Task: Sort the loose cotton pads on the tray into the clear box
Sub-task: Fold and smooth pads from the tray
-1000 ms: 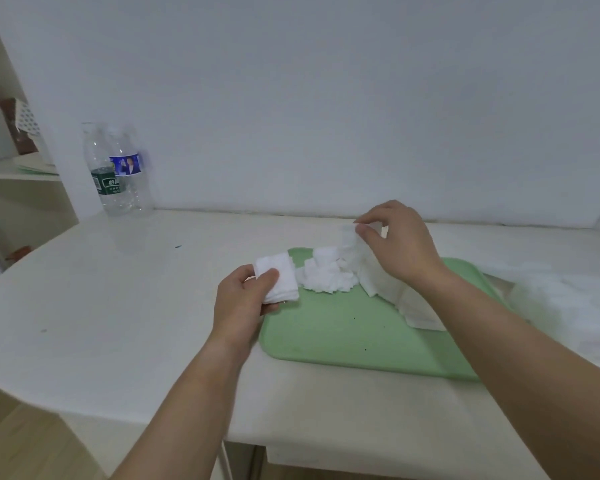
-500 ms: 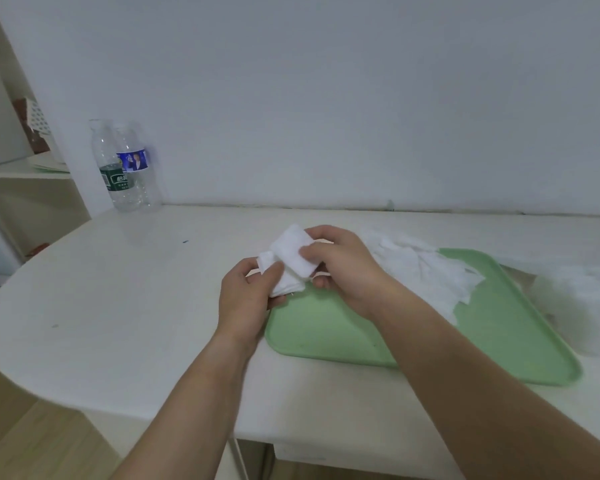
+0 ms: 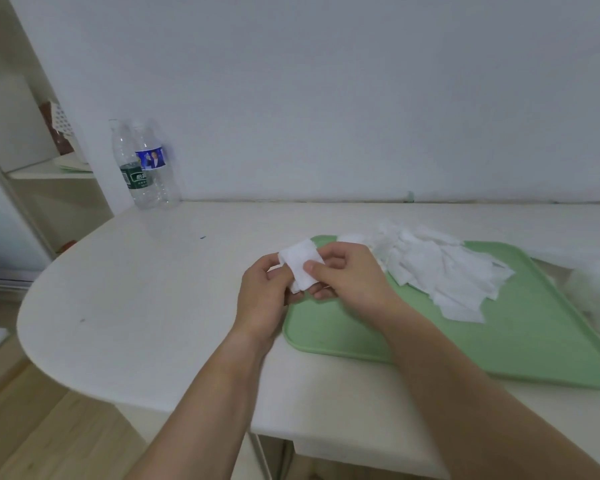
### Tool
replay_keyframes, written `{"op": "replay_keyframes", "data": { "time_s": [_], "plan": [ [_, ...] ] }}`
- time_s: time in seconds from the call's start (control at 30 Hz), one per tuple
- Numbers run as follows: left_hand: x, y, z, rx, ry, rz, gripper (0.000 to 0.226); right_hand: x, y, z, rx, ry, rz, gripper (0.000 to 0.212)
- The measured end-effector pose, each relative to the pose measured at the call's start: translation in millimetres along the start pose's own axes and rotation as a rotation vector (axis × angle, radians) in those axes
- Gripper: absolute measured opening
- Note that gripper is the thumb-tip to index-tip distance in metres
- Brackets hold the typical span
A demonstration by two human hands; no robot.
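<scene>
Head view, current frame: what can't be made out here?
The clear box: cut off by the right edge and blurred, so its contents are unreadable.
The held pads: how many are in the grip is hidden by the left hand and right hand.
The loose pads on the tray: overlapping, so uncountable.
The bottles: label text too small.

plain white wall (image 3: 326,98) behind a rounded white table (image 3: 135,306), wooden floor (image 3: 49,441) below

Bare hands, left hand (image 3: 264,299), right hand (image 3: 352,277), and bare forearms (image 3: 218,393).
</scene>
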State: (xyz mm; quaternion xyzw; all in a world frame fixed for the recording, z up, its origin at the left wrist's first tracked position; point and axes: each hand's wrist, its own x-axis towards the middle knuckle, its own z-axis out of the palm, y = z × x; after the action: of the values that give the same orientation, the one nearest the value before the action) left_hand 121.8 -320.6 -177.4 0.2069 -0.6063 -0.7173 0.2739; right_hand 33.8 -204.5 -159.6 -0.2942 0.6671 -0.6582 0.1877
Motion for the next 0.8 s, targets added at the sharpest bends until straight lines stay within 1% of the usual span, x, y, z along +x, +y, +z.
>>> {"op": "replay_keyframes", "data": {
  "time_s": [0.07,0.17,0.27,0.33,0.37,0.47,0.5,0.6,0.73,0.77,0.8],
  "plan": [
    [1.0,-0.8,-0.3,0.010,-0.008,0.009,0.021,-0.6,-0.3,2.3,-0.023,0.031,-0.007,0.004],
    [0.6,-1.3,0.7,0.012,-0.013,0.004,0.018,-1.0,2.9,6.3,-0.104,0.105,-0.029,0.009],
    [1.6,-0.3,2.3,-0.017,0.001,-0.017,0.023,0.2,6.7,7.3,-0.384,0.197,-0.080,0.018],
    [1.5,1.9,3.2,-0.018,-0.018,-0.029,0.036,-1.6,5.2,8.3,-0.519,0.240,-0.080,0.027],
    [1.0,2.2,3.1,-0.008,-0.036,-0.020,0.038,-2.8,4.1,9.3,-0.570,0.255,-0.069,0.031],
    [-3.5,1.0,1.6,-0.002,-0.072,0.036,0.017,-6.9,1.0,11.6,-0.712,0.281,-0.031,0.038],
    [-3.5,-0.3,1.1,0.003,-0.068,0.045,0.013,-8.2,1.0,11.3,-0.737,0.290,-0.027,0.038],
    [-1.0,-2.7,0.9,0.019,-0.017,0.065,0.013,-13.0,1.5,9.1,-0.763,0.295,-0.042,0.035],
    [1.2,-4.8,2.2,0.031,0.106,0.088,0.014,-16.3,-6.4,-2.0,-0.776,0.300,-0.078,0.010],
    [1.1,-5.4,3.0,0.032,0.123,0.093,0.014,-15.3,-11.5,-9.1,-0.817,0.324,-0.108,0.009],
    [0.9,-5.4,2.8,0.036,0.132,0.095,0.015,-12.8,-17.3,-17.2,-0.861,0.353,-0.138,0.013]
  ]
}}
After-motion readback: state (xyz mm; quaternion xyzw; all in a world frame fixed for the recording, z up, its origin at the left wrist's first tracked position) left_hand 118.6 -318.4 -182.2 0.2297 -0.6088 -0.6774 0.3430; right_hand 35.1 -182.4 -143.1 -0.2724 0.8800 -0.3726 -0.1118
